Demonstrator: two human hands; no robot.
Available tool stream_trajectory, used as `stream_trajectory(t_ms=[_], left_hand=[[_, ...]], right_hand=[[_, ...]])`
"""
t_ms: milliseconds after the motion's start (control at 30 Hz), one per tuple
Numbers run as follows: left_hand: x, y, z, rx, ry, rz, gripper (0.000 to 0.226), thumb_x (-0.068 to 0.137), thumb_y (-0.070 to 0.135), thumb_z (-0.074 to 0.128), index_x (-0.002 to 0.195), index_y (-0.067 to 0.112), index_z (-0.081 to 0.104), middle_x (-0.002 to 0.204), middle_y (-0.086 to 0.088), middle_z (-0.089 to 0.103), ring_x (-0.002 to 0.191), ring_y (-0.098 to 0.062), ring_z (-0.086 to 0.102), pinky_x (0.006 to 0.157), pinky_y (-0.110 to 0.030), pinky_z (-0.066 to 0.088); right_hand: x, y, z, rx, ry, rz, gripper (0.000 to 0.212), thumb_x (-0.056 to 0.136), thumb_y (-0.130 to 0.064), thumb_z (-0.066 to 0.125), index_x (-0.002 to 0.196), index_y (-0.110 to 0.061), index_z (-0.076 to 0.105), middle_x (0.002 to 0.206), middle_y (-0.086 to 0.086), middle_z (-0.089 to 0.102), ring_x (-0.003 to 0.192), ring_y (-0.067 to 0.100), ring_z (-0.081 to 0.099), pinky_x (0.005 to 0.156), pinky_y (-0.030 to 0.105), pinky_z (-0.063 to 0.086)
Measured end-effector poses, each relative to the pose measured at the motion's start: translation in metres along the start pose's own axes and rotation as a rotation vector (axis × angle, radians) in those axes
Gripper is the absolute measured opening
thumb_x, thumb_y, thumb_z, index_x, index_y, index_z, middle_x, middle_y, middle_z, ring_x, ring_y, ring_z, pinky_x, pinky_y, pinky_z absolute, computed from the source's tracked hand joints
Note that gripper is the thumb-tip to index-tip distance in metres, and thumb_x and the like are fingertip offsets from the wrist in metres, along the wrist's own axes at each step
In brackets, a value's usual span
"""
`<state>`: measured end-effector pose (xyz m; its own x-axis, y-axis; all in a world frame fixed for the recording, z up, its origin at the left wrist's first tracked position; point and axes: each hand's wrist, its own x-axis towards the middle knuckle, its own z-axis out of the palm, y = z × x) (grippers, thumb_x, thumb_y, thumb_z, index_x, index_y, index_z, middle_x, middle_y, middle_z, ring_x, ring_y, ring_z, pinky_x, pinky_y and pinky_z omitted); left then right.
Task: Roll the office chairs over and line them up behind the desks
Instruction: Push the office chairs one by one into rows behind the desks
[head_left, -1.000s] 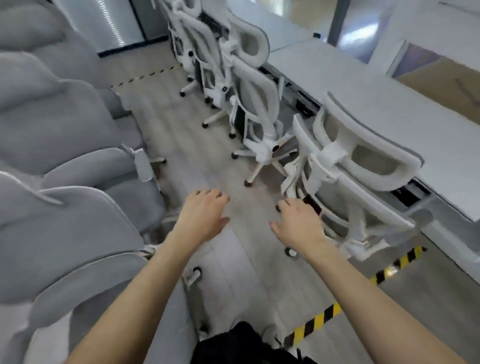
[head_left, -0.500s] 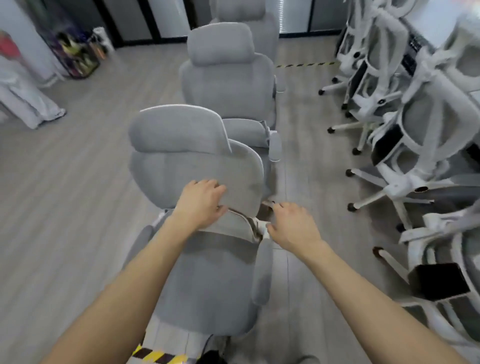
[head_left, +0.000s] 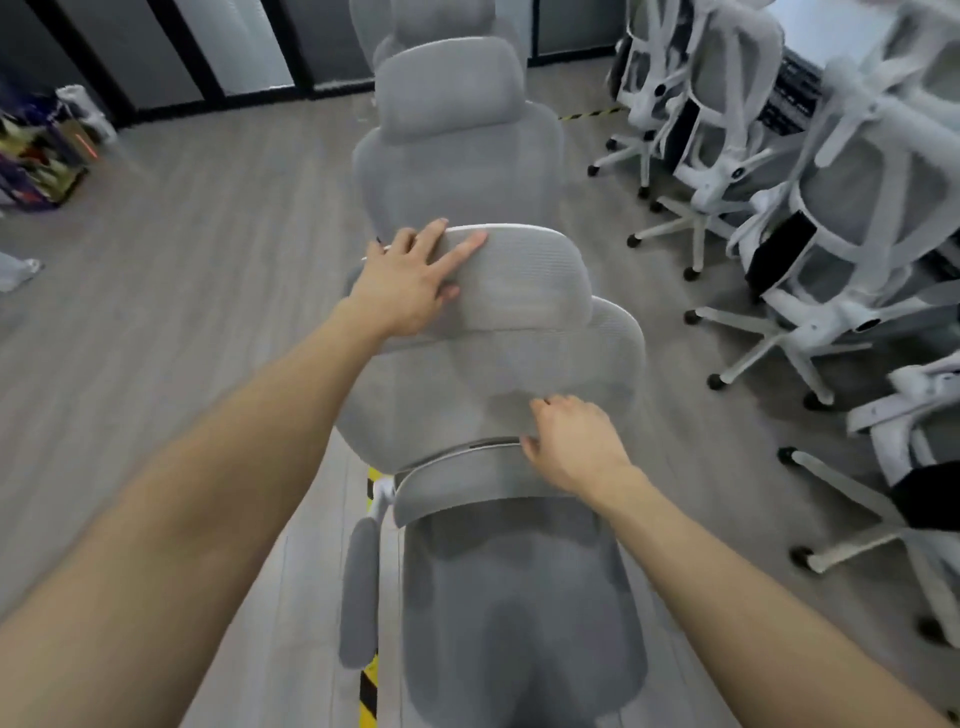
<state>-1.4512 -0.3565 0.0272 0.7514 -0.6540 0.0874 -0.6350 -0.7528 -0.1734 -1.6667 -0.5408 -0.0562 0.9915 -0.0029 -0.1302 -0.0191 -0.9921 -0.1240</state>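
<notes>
The left hand (head_left: 410, 283) lies spread on the grey chair's (head_left: 498, 374) headrest (head_left: 524, 275) while the right hand (head_left: 576, 441) curls round the backrest's lower edge.

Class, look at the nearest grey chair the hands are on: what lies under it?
Under the nearest grey chair, yellow-and-black floor tape shows at its left edge on the wood floor. Its base and wheels are hidden by the seat.
</notes>
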Motion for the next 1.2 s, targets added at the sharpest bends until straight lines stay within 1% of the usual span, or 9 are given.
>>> stream_trajectory(t_ms=[167, 400, 500, 633, 733, 833, 933, 1033, 1200], left_hand=[[0.0, -0.014, 0.014, -0.005, 0.047, 0.02, 0.072, 0.111, 0.063, 0.033, 0.165, 0.06, -0.016, 0.167, -0.006, 0.025, 0.132, -0.041, 0.044, 0.097, -0.061, 0.05], [-0.025, -0.034, 0.027, -0.021, 0.056, -0.048, 0.07, 0.112, 0.061, 0.032, 0.167, 0.057, -0.011, 0.16, -0.01, 0.03, 0.133, -0.041, 0.043, 0.094, -0.056, 0.049], [-0.05, -0.045, 0.027, -0.012, 0.017, -0.062, 0.077, 0.11, 0.061, 0.038, 0.169, 0.052, -0.011, 0.16, -0.013, 0.029, 0.134, -0.041, 0.043, 0.093, -0.053, 0.049], [-0.099, -0.067, 0.016, -0.038, -0.109, -0.019, 0.098, 0.1, 0.045, 0.056, 0.171, 0.044, -0.012, 0.165, -0.015, 0.02, 0.144, -0.041, 0.036, 0.105, -0.054, 0.046], [-0.128, -0.078, 0.007, -0.18, -0.288, -0.041, 0.101, 0.099, 0.041, 0.061, 0.173, 0.041, -0.008, 0.179, -0.014, -0.017, 0.167, -0.039, 0.0, 0.13, -0.055, 0.026], [-0.174, -0.082, -0.006, -0.271, -0.347, 0.05, 0.087, 0.102, 0.05, 0.06, 0.174, 0.038, 0.013, 0.175, -0.016, -0.035, 0.164, -0.033, -0.03, 0.136, -0.051, -0.006], [-0.218, -0.073, -0.008, -0.243, -0.324, 0.189, 0.076, 0.105, 0.049, 0.05, 0.173, 0.041, 0.018, 0.177, -0.01, -0.032, 0.161, -0.023, -0.039, 0.13, -0.056, -0.024], [-0.261, -0.057, -0.013, -0.291, -0.281, 0.317, 0.069, 0.109, 0.046, 0.038, 0.173, 0.042, 0.014, 0.18, -0.005, -0.024, 0.161, -0.018, -0.037, 0.126, -0.059, -0.029], [-0.32, -0.048, -0.021, -0.402, -0.364, 0.542, 0.06, 0.114, 0.043, 0.028, 0.173, 0.041, 0.02, 0.183, 0.005, 0.012, 0.168, -0.012, -0.012, 0.121, -0.068, -0.031]], right_hand=[[-0.002, -0.047, 0.001, 0.01, 0.013, 0.05, 0.03, 0.104, -0.04, 0.056, 0.117, -0.014, 0.062, 0.119, 0.011, 0.07, 0.115, 0.036, 0.065, 0.093, 0.043, 0.05], [-0.034, -0.107, 0.018, -0.041, 0.05, 0.136, 0.029, 0.103, -0.039, 0.055, 0.117, -0.015, 0.064, 0.119, 0.011, 0.071, 0.114, 0.034, 0.066, 0.094, 0.043, 0.048], [-0.063, -0.142, 0.036, -0.037, 0.064, 0.194, 0.031, 0.103, -0.037, 0.056, 0.121, -0.014, 0.064, 0.12, 0.012, 0.071, 0.114, 0.036, 0.066, 0.094, 0.044, 0.049], [-0.113, -0.208, 0.062, -0.002, 0.083, 0.317, 0.024, 0.1, -0.032, 0.056, 0.113, -0.014, 0.064, 0.113, 0.012, 0.071, 0.108, 0.037, 0.067, 0.09, 0.045, 0.05], [-0.134, -0.243, 0.074, 0.022, 0.107, 0.385, 0.026, 0.099, -0.034, 0.058, 0.113, -0.013, 0.064, 0.112, 0.012, 0.07, 0.108, 0.037, 0.066, 0.089, 0.045, 0.05], [-0.157, -0.302, 0.084, 0.054, 0.09, 0.451, 0.031, 0.101, -0.037, 0.058, 0.119, -0.012, 0.066, 0.116, 0.011, 0.069, 0.113, 0.036, 0.065, 0.092, 0.043, 0.049], [-0.175, -0.347, 0.094, 0.061, 0.089, 0.454, 0.038, 0.106, -0.045, 0.053, 0.122, -0.013, 0.064, 0.124, 0.009, 0.067, 0.12, 0.034, 0.062, 0.095, 0.043, 0.046], [-0.193, -0.386, 0.1, 0.126, 0.112, 0.484, 0.045, 0.109, -0.054, 0.047, 0.126, -0.015, 0.06, 0.128, 0.007, 0.066, 0.122, 0.032, 0.061, 0.098, 0.045, 0.047], [-0.201, -0.455, 0.122, 0.247, 0.119, 0.65, 0.048, 0.106, -0.065, 0.044, 0.123, -0.021, 0.054, 0.124, 0.004, 0.066, 0.113, 0.031, 0.064, 0.091, 0.044, 0.047]])
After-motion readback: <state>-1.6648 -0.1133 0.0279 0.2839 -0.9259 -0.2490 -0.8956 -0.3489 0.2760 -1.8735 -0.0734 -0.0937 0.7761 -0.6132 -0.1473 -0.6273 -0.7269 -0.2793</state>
